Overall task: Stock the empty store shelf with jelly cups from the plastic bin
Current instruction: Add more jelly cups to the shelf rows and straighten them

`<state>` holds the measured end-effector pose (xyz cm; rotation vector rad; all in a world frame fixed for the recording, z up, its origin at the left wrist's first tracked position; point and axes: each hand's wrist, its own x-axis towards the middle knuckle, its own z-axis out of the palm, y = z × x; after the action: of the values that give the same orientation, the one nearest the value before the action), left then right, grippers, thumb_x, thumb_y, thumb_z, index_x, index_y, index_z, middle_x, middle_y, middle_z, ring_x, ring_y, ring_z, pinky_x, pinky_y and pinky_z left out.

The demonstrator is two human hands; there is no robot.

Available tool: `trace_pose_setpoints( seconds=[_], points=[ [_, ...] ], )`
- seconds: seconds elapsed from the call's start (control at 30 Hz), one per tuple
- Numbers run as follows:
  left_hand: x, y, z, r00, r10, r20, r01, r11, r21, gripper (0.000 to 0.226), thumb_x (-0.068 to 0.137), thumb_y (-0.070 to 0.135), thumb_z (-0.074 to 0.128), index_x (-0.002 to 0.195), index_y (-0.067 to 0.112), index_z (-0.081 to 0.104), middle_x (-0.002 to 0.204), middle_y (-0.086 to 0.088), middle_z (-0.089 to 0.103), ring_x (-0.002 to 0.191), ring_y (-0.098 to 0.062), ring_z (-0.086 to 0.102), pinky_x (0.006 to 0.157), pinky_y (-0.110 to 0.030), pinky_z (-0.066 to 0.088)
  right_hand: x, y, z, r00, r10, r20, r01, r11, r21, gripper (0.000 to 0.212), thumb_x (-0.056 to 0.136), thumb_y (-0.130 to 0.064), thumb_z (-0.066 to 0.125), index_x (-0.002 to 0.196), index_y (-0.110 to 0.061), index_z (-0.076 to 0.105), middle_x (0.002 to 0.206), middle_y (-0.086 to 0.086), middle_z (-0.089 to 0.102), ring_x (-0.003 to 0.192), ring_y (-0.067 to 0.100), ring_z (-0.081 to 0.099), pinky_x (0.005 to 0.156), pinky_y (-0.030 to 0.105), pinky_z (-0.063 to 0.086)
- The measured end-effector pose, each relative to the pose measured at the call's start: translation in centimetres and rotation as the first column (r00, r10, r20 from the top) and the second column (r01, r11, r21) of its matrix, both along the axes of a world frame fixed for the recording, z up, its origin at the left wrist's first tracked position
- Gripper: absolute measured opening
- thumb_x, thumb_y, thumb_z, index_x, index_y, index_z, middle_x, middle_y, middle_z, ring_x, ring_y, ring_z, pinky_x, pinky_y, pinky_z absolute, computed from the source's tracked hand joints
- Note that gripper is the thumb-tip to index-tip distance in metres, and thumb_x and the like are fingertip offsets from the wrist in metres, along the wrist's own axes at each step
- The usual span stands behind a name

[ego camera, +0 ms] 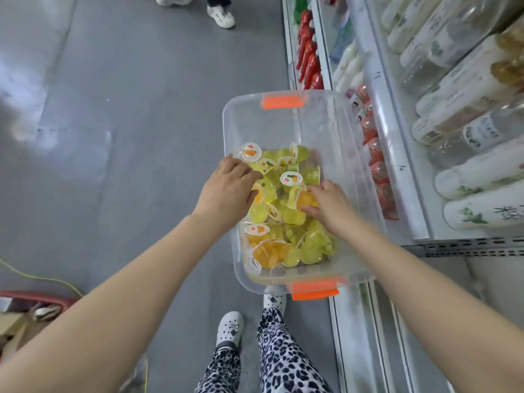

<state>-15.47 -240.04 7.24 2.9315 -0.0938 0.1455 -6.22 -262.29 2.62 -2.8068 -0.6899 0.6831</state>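
A clear plastic bin [283,123] with orange latches stands on the floor beside the shelf unit. Its near half holds several yellow and orange jelly cups [286,217]; the far half is bare. My left hand [226,191] reaches into the pile at the bin's left wall, its fingers curled over an orange cup [257,194]. My right hand [326,202] pinches an orange jelly cup [304,201] between thumb and fingers near the middle of the pile.
The white shelf unit [397,165] runs along the right, carrying pale bottles [467,177], red bottles [309,58] and strawberry-print packs [377,165]. Another person's shoes [221,15] stand at the top. A yellow cable [42,279] and a red basket [31,296] lie at lower left.
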Motion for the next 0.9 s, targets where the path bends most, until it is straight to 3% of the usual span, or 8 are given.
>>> trace_pose_setpoints(
  seconds=[0.1,0.2,0.4,0.5,0.6,0.73,0.9],
  points=[
    [2.1,-1.6,0.1,0.996,-0.023,-0.089,0.031,0.995,0.092,0.037,0.089,0.024,0.062,0.126,0.018,0.061,0.12,-0.004,0.061,0.119,-0.029,0.047,0.117,-0.038,0.019,-0.3,-1.6,-1.0,0.998,0.066,0.009,-0.064,0.99,-0.123,0.049,0.094,-0.04,0.057,0.134,-0.014,0.048,0.131,0.013,0.045,0.119,0.03,0.043,0.097,0.04,0.039],
    [4.6,-3.1,-1.1,0.97,0.016,-0.241,0.047,0.967,0.25,0.038,0.09,0.02,0.061,0.127,0.02,0.054,0.126,-0.002,0.056,0.12,-0.026,0.044,0.108,-0.034,0.029,-0.9,-1.7,-2.3,0.978,0.204,0.038,-0.19,0.955,-0.226,0.049,0.095,-0.038,0.055,0.135,-0.014,0.041,0.136,0.01,0.049,0.121,0.03,0.045,0.096,0.039,0.039],
    [7.0,-4.9,-4.6,0.749,0.234,-0.62,0.059,0.908,0.414,0.042,0.087,0.013,0.061,0.128,0.016,0.052,0.124,-0.008,0.054,0.116,-0.029,0.051,0.094,-0.036,0.043,-0.7,-2.1,-3.2,0.964,0.216,0.155,-0.185,0.964,-0.189,0.053,0.094,-0.022,0.055,0.142,-0.014,0.034,0.134,0.009,0.052,0.115,0.032,0.049,0.09,0.039,0.04],
    [7.2,-5.0,-5.5,0.704,0.25,-0.665,0.033,0.924,0.382,0.043,0.086,0.009,0.061,0.128,0.011,0.051,0.121,-0.01,0.051,0.111,-0.031,0.054,0.09,-0.039,0.049,-0.8,-2.1,-2.9,0.97,0.176,0.168,-0.162,0.982,-0.098,0.062,0.097,-0.023,0.053,0.151,-0.016,0.022,0.136,0.013,0.047,0.113,0.035,0.049,0.092,0.043,0.043],
    [7.4,-5.0,-5.7,0.719,0.227,-0.657,0.053,0.924,0.377,0.04,0.087,0.008,0.058,0.127,0.009,0.051,0.123,-0.012,0.046,0.11,-0.031,0.05,0.089,-0.039,0.048,-0.7,-1.9,-2.2,0.981,0.118,0.153,-0.12,0.993,0.001,0.059,0.097,-0.033,0.053,0.148,-0.016,0.027,0.136,0.012,0.046,0.113,0.033,0.05,0.093,0.042,0.044],
    [7.0,-5.2,-5.6,0.702,0.241,-0.67,0.07,0.913,0.402,0.036,0.089,0.007,0.054,0.125,0.006,0.052,0.125,-0.016,0.041,0.111,-0.03,0.044,0.092,-0.036,0.045,-0.8,-1.6,-1.4,0.988,0.046,0.15,-0.065,0.99,0.122,0.051,0.093,-0.031,0.06,0.135,-0.013,0.037,0.125,0.012,0.051,0.101,0.032,0.058,0.083,0.04,0.048],
    [6.3,-5.2,-4.1,0.715,0.235,-0.659,0.019,0.935,0.354,0.042,0.087,0.006,0.053,0.128,0.003,0.043,0.122,-0.018,0.049,0.111,-0.031,0.044,0.086,-0.034,0.041,-1.0,-1.5,-0.3,0.99,-0.043,0.138,0.018,0.983,0.181,0.061,0.088,-0.031,0.063,0.139,-0.011,0.035,0.121,0.012,0.05,0.1,0.03,0.058,0.08,0.038,0.048]
  ],
)
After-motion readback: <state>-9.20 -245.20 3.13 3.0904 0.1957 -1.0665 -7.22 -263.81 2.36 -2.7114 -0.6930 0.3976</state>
